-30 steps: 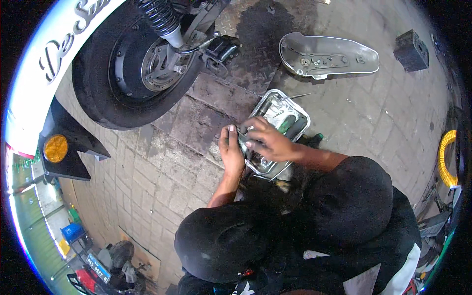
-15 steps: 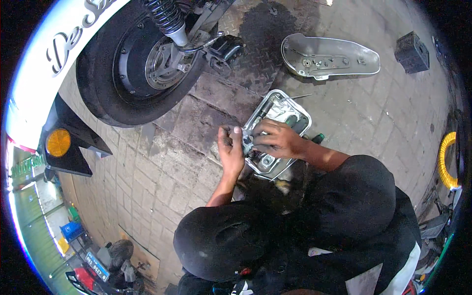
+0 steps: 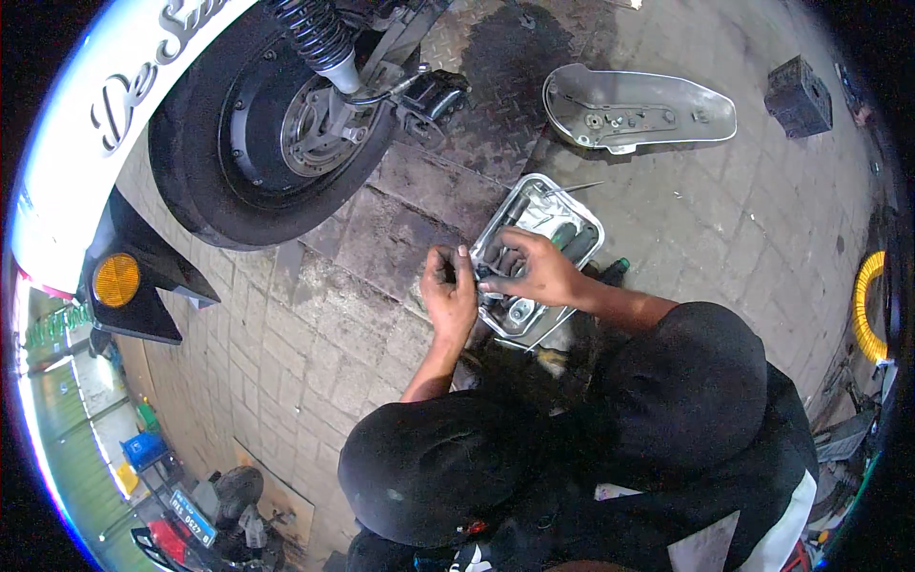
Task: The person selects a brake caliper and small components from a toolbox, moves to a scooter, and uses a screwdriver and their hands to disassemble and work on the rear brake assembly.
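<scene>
Above the left side of a silver metal tray, my two hands meet with their fingertips close together. My left hand is closed with the fingers curled and the thumb up. My right hand pinches at the same spot, thumb against bent fingers. Between them sits a small dark part, mostly covered by the fingers and too small to name. In the tray lie green-handled tools and a round metal piece. A thin rod rests across the tray's far edge.
A scooter's rear wheel with a black coil shock absorber stands at the far left. A silver elongated cover lies open side up beyond the tray. Further right are a dark block and a yellow coiled hose.
My right hand's fingers have curled in more, and its thumb has moved toward the left hand's fingertips. A pale part seen between the hands is now mostly hidden.
</scene>
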`<state>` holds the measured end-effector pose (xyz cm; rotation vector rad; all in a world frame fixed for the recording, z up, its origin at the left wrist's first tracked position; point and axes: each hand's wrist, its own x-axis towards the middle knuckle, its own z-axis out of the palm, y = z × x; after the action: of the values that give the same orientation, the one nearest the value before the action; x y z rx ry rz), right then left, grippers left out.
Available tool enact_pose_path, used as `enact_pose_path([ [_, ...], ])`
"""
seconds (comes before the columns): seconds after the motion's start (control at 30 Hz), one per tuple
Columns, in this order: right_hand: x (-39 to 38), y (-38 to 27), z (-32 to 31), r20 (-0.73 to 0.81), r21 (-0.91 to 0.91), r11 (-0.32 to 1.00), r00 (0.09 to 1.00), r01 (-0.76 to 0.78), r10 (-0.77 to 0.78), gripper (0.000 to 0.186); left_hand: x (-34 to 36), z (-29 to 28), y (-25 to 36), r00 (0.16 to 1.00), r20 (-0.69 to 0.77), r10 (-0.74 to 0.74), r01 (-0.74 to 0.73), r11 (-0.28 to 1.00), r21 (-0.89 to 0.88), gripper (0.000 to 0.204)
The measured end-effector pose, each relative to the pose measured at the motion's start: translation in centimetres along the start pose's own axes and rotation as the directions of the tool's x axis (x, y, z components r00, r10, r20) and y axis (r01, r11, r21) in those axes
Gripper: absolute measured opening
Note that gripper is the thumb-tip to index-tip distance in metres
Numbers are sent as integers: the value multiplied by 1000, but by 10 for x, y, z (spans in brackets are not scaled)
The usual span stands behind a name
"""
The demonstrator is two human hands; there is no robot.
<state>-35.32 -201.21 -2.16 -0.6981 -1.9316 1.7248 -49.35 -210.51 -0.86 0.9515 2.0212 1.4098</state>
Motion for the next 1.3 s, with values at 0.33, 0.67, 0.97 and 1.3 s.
enact_pose_path([
  [0.33,2,-10,-8,85,-267,948,984,173,-156,36,0,3,-6,997,-71,-42,43,999,7,28],
  [0.67,-2,-10,0,160,30,995,982,100,-103,42,-6,1,-4,965,-40,-261,230,906,-356,24],
  [0.97,-2,10,-10,150,134,988,987,-78,58,38,-1,2,-3,995,96,-24,18,998,61,24],
  [1.3,-6,44,-53,67,650,612,836,-451,545,28,-12,-1,-36,946,212,-246,308,889,-339,18],
])
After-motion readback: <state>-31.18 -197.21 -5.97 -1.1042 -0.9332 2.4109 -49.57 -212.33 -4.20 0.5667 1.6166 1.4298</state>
